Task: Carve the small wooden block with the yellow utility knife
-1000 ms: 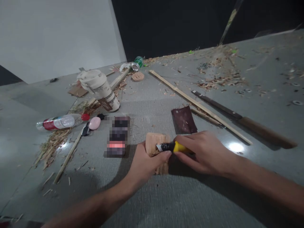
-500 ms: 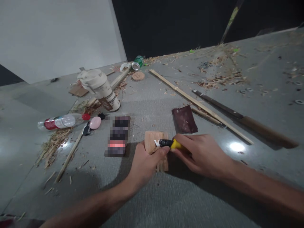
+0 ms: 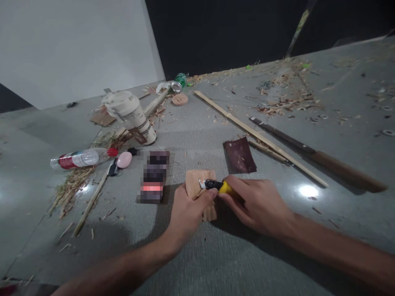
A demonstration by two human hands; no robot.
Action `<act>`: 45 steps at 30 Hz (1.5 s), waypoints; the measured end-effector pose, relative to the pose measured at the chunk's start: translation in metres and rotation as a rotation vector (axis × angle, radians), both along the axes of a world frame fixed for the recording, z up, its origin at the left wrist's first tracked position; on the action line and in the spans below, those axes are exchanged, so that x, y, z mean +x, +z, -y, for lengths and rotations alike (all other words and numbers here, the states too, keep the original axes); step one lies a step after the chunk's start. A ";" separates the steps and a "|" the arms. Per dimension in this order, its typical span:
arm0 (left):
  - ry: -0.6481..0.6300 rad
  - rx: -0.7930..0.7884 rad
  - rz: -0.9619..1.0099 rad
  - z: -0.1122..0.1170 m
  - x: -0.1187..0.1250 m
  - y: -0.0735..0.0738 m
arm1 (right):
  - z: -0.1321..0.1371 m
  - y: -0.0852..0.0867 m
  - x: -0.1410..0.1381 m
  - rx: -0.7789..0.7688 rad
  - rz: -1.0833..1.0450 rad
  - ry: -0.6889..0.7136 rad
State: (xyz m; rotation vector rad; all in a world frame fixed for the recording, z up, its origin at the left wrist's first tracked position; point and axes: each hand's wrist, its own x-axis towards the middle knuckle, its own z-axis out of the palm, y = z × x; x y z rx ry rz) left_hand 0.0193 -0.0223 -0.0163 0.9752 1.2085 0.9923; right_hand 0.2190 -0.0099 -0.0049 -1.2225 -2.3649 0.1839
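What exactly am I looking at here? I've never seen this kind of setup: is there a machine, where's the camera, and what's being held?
There is no machine: these are a person's two bare hands, seen by a camera worn on the head, looking forward and down. The left hand grips a wooden block. The right hand holds a yellow-and-black cutter, its blade at the block. On the grey surface beyond lie a dark red sheet, a pale stick and a long tool with a wooden handle. To the left are a lidded cup, a plastic bottle and a pixelated item I can't identify.
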 end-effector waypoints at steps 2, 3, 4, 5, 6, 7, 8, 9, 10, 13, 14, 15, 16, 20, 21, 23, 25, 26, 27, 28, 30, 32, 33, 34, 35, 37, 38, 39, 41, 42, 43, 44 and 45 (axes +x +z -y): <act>-0.002 0.002 0.001 0.000 -0.001 0.000 | 0.001 -0.001 -0.001 0.005 -0.012 -0.002; -0.001 0.004 0.005 -0.001 -0.001 0.000 | 0.002 -0.002 -0.002 0.004 -0.016 -0.004; 0.003 0.005 0.010 -0.001 -0.001 0.000 | 0.003 -0.003 -0.003 0.000 -0.020 -0.004; 0.010 0.009 0.013 -0.001 -0.001 0.000 | 0.003 -0.003 -0.004 -0.003 -0.024 -0.003; 0.020 0.013 0.016 0.000 0.000 0.000 | 0.003 -0.003 -0.004 -0.011 -0.029 0.000; 0.035 0.011 0.013 0.002 0.002 0.000 | 0.003 -0.002 -0.005 -0.026 -0.044 -0.005; 0.049 0.001 0.006 0.004 0.005 0.000 | 0.001 -0.001 -0.005 -0.046 -0.072 -0.027; 0.050 -0.021 0.005 0.007 0.008 0.001 | -0.002 0.001 -0.005 -0.068 -0.106 -0.065; 0.036 -0.054 0.011 0.010 0.012 0.002 | -0.005 0.004 -0.003 -0.081 -0.140 -0.113; -0.099 -0.169 0.089 0.017 0.022 0.007 | -0.018 0.010 0.005 -0.059 -0.192 -0.222; -0.120 -0.183 0.107 0.018 0.023 0.009 | -0.021 0.011 0.009 -0.060 -0.200 -0.213; -0.117 -0.185 0.117 0.017 0.023 0.010 | -0.024 0.012 0.012 -0.057 -0.216 -0.200; -0.100 -0.178 0.120 0.015 0.022 0.011 | -0.025 0.012 0.014 -0.061 -0.225 -0.181; -0.046 -0.122 0.121 0.004 0.010 0.012 | -0.024 0.010 0.018 -0.123 -0.165 -0.091; -0.037 -0.108 0.117 0.002 0.007 0.012 | -0.023 0.010 0.019 -0.143 -0.137 -0.071; -0.017 -0.091 0.097 -0.001 0.002 0.011 | -0.022 0.009 0.019 -0.163 -0.090 -0.044; 0.015 -0.069 0.053 -0.003 -0.001 0.009 | -0.022 0.009 0.021 -0.155 -0.052 -0.021; 0.026 -0.050 0.023 -0.004 -0.002 0.008 | -0.023 0.009 0.021 -0.141 -0.036 -0.011; 0.031 -0.025 -0.003 -0.005 -0.003 0.007 | -0.023 0.009 0.021 -0.126 -0.019 0.000; 0.030 0.000 -0.022 -0.006 -0.004 0.006 | -0.023 0.009 0.022 -0.115 -0.001 0.012; 0.019 0.030 -0.033 -0.007 -0.004 0.004 | -0.022 0.009 0.021 -0.102 0.032 0.035; 0.003 0.029 -0.033 -0.008 -0.005 0.002 | -0.021 0.009 0.020 -0.101 0.058 0.055; -0.002 0.027 -0.035 -0.008 -0.005 0.002 | -0.020 0.009 0.020 -0.103 0.067 0.066; -0.006 0.025 -0.038 -0.007 -0.005 0.002 | -0.020 0.009 0.019 -0.105 0.075 0.076; -0.009 0.023 -0.040 -0.007 -0.005 0.002 | -0.019 0.009 0.019 -0.107 0.081 0.085; -0.020 0.019 -0.036 -0.006 -0.005 0.002 | -0.018 0.009 0.019 -0.112 0.096 0.097; -0.028 0.017 -0.034 -0.006 -0.005 0.003 | -0.018 0.009 0.019 -0.114 0.103 0.102; -0.040 0.015 -0.032 -0.006 -0.005 0.003 | -0.017 0.009 0.018 -0.117 0.111 0.105; -0.066 0.021 -0.035 -0.005 -0.005 0.004 | -0.017 0.009 0.018 -0.126 0.125 0.111; -0.077 0.028 -0.042 -0.005 -0.005 0.005 | -0.017 0.009 0.018 -0.133 0.131 0.111; -0.086 0.035 -0.052 -0.005 -0.004 0.005 | -0.017 0.009 0.019 -0.140 0.135 0.111; -0.094 0.042 -0.061 -0.005 -0.004 0.006 | -0.017 0.009 0.019 -0.148 0.138 0.112; -0.100 0.049 -0.068 -0.005 -0.004 0.007 | -0.017 0.009 0.019 -0.156 0.138 0.115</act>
